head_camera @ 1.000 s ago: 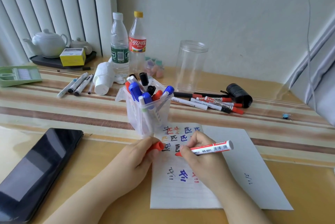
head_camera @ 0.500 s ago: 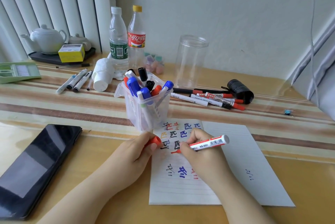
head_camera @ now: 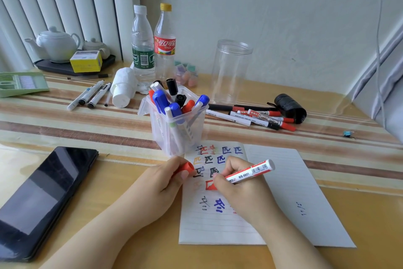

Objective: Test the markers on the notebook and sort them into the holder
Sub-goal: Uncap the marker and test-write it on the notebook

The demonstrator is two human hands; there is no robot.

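My right hand (head_camera: 242, 194) grips a red whiteboard marker (head_camera: 250, 174), its tip down on the open lined notebook (head_camera: 283, 181) beside a fresh red stroke. My left hand (head_camera: 161, 183) rests on the notebook's left edge and pinches the marker's red cap (head_camera: 186, 168). Several coloured test marks cover the left page. Just behind the notebook stands a clear plastic holder (head_camera: 176, 129) with several blue, black and red markers upright in it. A pile of red markers (head_camera: 257, 117) lies to its right. Several white markers (head_camera: 91, 96) lie to its left.
A black phone (head_camera: 41, 194) lies at the near left. Two plastic bottles (head_camera: 152, 44), a tall clear jar (head_camera: 230, 72), a white paper roll (head_camera: 123, 90), a black roll (head_camera: 290, 108), a teapot on a tray (head_camera: 56, 44) and a green case (head_camera: 19, 83) stand along the back.
The red marker's tip has moved a little down the page and a red stroke has appeared there. The left hand keeps the cap in the same place.
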